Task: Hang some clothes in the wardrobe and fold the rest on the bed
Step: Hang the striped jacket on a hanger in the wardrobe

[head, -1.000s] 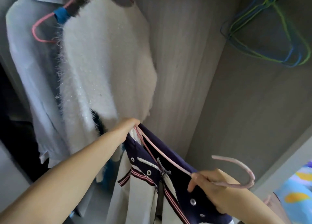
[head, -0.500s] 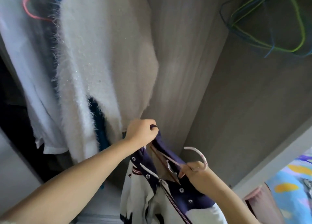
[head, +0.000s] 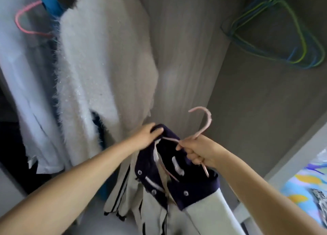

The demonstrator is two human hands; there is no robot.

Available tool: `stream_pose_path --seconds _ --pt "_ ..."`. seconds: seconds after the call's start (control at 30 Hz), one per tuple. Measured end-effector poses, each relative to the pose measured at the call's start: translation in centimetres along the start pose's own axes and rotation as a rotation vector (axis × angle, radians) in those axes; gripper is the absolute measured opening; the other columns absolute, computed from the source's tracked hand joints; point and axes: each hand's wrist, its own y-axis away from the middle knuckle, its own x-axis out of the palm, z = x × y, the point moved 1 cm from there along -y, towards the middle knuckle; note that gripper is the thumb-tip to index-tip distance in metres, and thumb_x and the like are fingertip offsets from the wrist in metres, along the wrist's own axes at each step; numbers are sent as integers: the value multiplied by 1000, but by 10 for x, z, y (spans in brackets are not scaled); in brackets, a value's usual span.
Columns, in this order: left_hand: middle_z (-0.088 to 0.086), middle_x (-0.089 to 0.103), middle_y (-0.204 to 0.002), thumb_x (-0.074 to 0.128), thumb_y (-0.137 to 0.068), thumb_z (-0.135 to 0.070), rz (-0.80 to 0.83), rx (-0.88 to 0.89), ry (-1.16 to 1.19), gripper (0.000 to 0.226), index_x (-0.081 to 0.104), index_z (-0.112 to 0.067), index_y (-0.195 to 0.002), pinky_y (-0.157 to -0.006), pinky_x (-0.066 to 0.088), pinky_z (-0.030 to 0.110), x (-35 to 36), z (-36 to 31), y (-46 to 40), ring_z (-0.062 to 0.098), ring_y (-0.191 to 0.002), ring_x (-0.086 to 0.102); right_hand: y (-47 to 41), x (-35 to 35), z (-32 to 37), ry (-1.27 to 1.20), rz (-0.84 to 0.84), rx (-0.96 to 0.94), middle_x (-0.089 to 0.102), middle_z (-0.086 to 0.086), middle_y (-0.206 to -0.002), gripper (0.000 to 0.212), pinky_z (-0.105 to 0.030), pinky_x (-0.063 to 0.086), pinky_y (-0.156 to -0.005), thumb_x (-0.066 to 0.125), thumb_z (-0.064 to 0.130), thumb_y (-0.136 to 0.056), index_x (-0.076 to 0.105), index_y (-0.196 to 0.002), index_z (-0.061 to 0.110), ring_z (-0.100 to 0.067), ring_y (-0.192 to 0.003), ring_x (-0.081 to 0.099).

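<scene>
- Leftmost, well to the left of the jacket, a pale blue shirt (head: 23, 86) hangs inside the wardrobe (head: 185, 57) on a pink hanger (head: 26, 25), with a strip of blue cloth (head: 52, 4) beside the hanger's top.
- Next to it, and above-left of the jacket, hangs a fluffy white sweater (head: 99, 71); a dark garment shows at its lower edge.
- The left hand (head: 147, 136) meets the jacket at its upper left end, fingers curled over the navy collar, pinching the fabric there.
- The jacket (head: 177, 187) itself, navy at the collar with snap buttons and cream below with dark stripes, hangs down between the two forearms, in front of the wardrobe's back panel.
- A pale pink hanger (head: 203, 126) runs through the jacket's neck opening; its hook rises free above the collar.
- The right hand (head: 198, 151) is at the jacket's upper right, its grip closed in a fist round the hanger's neck, just above the navy collar.
- Far above-right of the jacket, a bunch of green and blue hangers (head: 286, 34) hangs against the side wall.
- Lower right of the jacket, a colourful bedspread (head: 307, 188) shows past the wardrobe edge.
</scene>
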Motion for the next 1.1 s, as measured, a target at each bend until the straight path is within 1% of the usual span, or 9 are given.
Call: stream_pose_path --seconds 0.2,0.3,0.4,0.47,0.57,0.67,0.73,0.9,1.1 --pt "10 66 -97 48 -98 -37 -152 -81 84 30 61 -10 -101 -72 41 31 -20 6 -21 25 -93 63 8 -27 50 -348 54 -73 29 5 -51 16 -12 22 -32 54 -1 -92 56 -108 -3 -2 -39 26" --pt "1 59 -110 46 -99 -37 -340 -6 164 29 54 -15 -116 -88 45 33 -37 -16 -17 20 -107 58 18 -39 87 -472 46 -216 50 -4 -57 10 -16 48 -43 54 -1 -93 58 -100 -5 -9 -47 50" --pt "-24 34 -136 37 -96 -53 -359 277 175 48 35 -36 -140 -107 27 20 -35 -54 12 -7 -127 33 21 -47 132 -617 -17 -363 57 -10 -64 16 -21 58 -57 49 -1 -95 60 -101 -11 -13 -55 60" --pt "-36 28 -138 31 -96 -57 -205 494 141 40 32 -49 -135 -109 16 10 -29 -90 26 -19 -130 22 20 -47 170 -699 -27 -445 58 -10 -59 18 -21 57 -55 43 -3 -97 59 -90 -9 -13 -49 62" --pt "-32 57 -99 39 -101 -38 -61 565 372 20 58 -34 -102 -88 33 3 -53 -143 24 -18 -95 51 12 -40 229 -588 -98 -521 58 -9 -53 26 -16 51 -43 35 -10 -97 56 -83 -5 -9 -38 57" --pt "-2 56 -80 54 -94 -43 -130 620 516 37 58 -7 -86 -74 41 21 -98 -164 8 6 -77 53 0 -41 270 -483 -198 -600 52 -9 -67 28 -11 33 -31 27 -12 -97 52 -94 1 -3 -32 46" --pt "-3 61 -82 58 -84 -55 -161 707 501 43 60 -13 -88 -74 45 29 -122 -167 -3 8 -79 58 -11 -42 293 -429 -250 -652 52 -9 -71 28 -11 26 -30 26 -10 -97 51 -95 4 -2 -32 40" --pt "-22 57 -62 53 -82 -56 -374 664 279 14 54 -47 -71 -60 40 26 -165 -178 -37 -1 -59 52 -39 -44 345 -423 -365 -716 51 -8 -66 26 -15 19 -31 26 -8 -97 49 -92 1 -7 -38 33" --pt "-13 57 -72 47 -99 -23 -514 570 275 25 52 -34 -77 -63 38 24 -201 -180 -75 2 -67 54 -83 -51 403 -277 -472 -731 51 -10 -69 33 -16 20 -30 27 -8 -96 44 -74 8 -12 -49 31"
